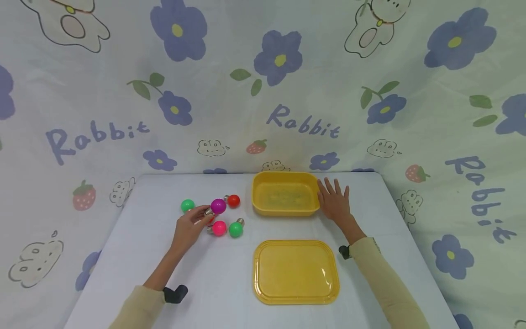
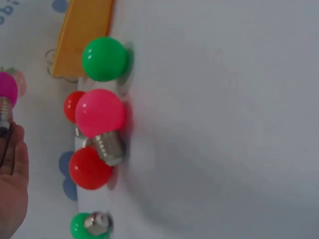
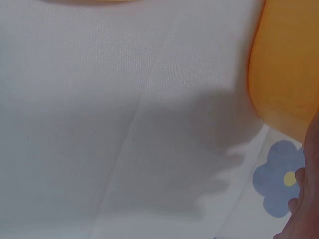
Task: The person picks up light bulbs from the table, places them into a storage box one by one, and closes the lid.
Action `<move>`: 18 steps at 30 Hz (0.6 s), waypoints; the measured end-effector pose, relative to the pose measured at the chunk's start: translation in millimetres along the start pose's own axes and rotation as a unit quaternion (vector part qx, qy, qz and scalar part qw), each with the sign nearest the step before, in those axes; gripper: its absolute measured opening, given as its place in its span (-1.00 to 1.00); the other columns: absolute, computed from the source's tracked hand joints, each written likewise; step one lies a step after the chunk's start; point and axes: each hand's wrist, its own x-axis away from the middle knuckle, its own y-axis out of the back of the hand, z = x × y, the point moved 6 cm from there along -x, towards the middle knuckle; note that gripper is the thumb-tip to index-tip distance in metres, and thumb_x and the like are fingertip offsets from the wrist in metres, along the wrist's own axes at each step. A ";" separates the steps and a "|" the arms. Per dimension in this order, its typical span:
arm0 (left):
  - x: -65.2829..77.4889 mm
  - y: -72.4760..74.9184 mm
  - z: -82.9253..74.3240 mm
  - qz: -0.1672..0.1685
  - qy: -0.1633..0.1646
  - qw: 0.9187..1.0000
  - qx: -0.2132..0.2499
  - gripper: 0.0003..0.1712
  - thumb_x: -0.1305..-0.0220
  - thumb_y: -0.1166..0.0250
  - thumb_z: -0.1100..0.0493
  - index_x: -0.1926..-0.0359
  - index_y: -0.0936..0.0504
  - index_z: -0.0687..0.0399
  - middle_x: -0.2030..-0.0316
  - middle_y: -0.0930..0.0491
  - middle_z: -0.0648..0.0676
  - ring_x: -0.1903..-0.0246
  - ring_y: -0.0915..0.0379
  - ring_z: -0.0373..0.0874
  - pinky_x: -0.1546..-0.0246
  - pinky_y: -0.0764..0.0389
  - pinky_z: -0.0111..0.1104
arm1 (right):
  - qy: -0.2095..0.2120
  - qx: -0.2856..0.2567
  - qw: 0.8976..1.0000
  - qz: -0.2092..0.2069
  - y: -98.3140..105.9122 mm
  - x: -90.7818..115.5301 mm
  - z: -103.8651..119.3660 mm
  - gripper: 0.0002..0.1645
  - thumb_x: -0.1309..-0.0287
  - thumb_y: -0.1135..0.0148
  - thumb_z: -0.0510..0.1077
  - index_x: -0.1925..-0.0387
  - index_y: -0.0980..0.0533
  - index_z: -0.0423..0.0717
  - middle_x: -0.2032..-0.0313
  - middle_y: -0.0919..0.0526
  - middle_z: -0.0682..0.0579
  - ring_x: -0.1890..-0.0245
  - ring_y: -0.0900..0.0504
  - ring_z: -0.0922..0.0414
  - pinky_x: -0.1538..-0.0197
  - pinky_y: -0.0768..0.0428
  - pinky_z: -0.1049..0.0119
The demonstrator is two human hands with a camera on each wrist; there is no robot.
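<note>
My left hand (image 1: 190,230) pinches a purple light bulb (image 1: 218,206) by its silver screw base, round end pointing away from the fingers. In the left wrist view that purple bulb (image 2: 8,88) shows at the left edge. Just below it on the table lie a pink bulb (image 1: 219,228) and a green bulb (image 1: 236,229). A red bulb (image 2: 90,168) is mostly hidden by the left hand in the head view. My right hand (image 1: 334,201), fingers spread and straight, rests against the right end of a deep yellow plastic basin (image 1: 283,213).
Another red bulb (image 1: 234,201) lies left of the basin, and a second green bulb (image 1: 187,205) sits behind the left hand. A flat yellow tray (image 1: 296,274) lies in front of the basin. Behind the white table (image 1: 218,283) hangs a printed cloth (image 1: 230,109).
</note>
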 end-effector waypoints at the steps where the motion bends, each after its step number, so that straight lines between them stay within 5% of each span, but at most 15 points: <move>1: -3.4 -4.7 -4.1 0.007 -0.007 1.000 0.002 -0.55 -0.33 -0.36 0.20 -0.21 -0.57 0.23 -0.09 -0.62 0.22 -0.07 -0.57 0.11 -0.04 -0.60 -0.30 | -0.001 -0.001 1.000 0.000 -0.3 -0.2 -0.4 -0.33 -0.58 0.39 0.10 -0.59 0.05 0.03 -0.55 0.03 -0.12 -0.52 0.18 -0.24 -0.38 0.26 -0.42; 11: -33.9 -57.6 -36.3 0.073 -0.124 0.990 -0.002 -0.57 -0.23 -0.44 0.23 -0.12 -0.64 0.22 0.08 -0.71 0.15 0.03 -0.63 0.10 0.00 -0.63 0.00 | 0.000 0.000 1.000 -0.003 -0.3 -1.8 -0.4 -0.33 -0.58 0.40 0.10 -0.59 0.05 0.04 -0.55 0.02 -0.12 -0.51 0.17 -0.24 -0.38 0.23 -0.43; 18: -46.3 -99.8 -48.3 0.118 -0.137 0.984 -0.007 -0.59 -0.25 -0.42 0.27 -0.13 -0.64 0.18 0.08 -0.71 0.07 0.02 -0.60 -0.02 -0.01 -0.63 -0.09 | 0.002 -0.006 1.000 -0.007 0.4 0.1 0.6 -0.34 -0.59 0.37 0.08 -0.59 0.04 0.03 -0.54 0.00 -0.13 -0.51 0.17 -0.24 -0.37 0.26 -0.43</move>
